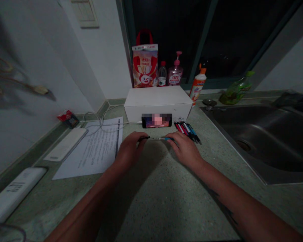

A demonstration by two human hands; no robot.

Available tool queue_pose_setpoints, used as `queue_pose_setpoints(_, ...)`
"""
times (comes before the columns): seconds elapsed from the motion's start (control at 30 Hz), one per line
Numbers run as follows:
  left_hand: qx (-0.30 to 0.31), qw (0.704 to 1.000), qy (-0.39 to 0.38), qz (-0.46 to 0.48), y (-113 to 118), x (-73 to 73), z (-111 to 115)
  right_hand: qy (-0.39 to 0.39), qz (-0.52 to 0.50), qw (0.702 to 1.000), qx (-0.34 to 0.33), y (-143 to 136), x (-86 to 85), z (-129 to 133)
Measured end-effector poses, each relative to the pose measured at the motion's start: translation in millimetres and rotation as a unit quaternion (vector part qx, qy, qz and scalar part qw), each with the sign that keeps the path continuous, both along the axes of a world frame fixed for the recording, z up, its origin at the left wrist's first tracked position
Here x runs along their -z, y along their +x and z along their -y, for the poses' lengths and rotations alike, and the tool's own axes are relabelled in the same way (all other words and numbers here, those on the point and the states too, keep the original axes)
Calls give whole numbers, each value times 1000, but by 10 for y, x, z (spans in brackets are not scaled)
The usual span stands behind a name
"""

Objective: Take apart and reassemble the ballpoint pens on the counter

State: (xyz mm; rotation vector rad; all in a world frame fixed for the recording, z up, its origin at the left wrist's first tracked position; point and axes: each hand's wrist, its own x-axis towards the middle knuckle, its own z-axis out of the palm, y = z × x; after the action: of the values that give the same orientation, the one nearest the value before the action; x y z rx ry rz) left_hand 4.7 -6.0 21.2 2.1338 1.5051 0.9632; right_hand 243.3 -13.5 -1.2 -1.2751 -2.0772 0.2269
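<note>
My left hand [128, 146] pinches a short black pen piece [144, 137] above the counter. My right hand [186, 149] grips a blue pen barrel [169, 138], its fingers closed around it. A thin pale refill [161, 138] sticks out of the barrel toward the black piece, and the two ends nearly line up. Whether they touch is too small to make out. Beside my right hand lies a row of several pens [185, 129] in black, red, white and blue. Just beyond both hands, a phone [156, 125] leans sideways against a white box [158, 97].
Left of my hands lie a printed paper sheet [98, 151], a white flat device [67, 144] and a power strip [16, 190]. White cables [101, 122] run to the phone. A steel sink [265, 134] is at the right. Several bottles [175, 74] stand behind the box.
</note>
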Motion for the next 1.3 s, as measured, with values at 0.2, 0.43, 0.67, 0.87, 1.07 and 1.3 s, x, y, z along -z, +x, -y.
queue_pose_setpoints(0.2, 22, 999, 32, -25, -1, -3, 14, 4, 3, 1000, 0, 0, 6, 1)
queue_pose_setpoints(0.43, 30, 999, 25, -34, 10, 32, 16, 1, 12, 1000, -3, -10, 9, 17)
queue_pose_setpoints(0.67, 68, 996, -52, 19, 106, 51, 77, -5, 24, 998, -59, -82, 32, 59)
queue_pose_setpoints(0.87, 67, 983, -156, 70, 142, 36, 72, -23, 28, 997, -69, -115, 51, 75)
queue_pose_setpoints(1.07, 56, 989, -102, 91, 157, 119, 80, -43, 53, 996, -59, -130, 36, 87)
queue_pose_setpoints(1.3, 89, 994, -2, 66, 145, 173, 84, -84, 45, 994, -48, -160, 46, 102)
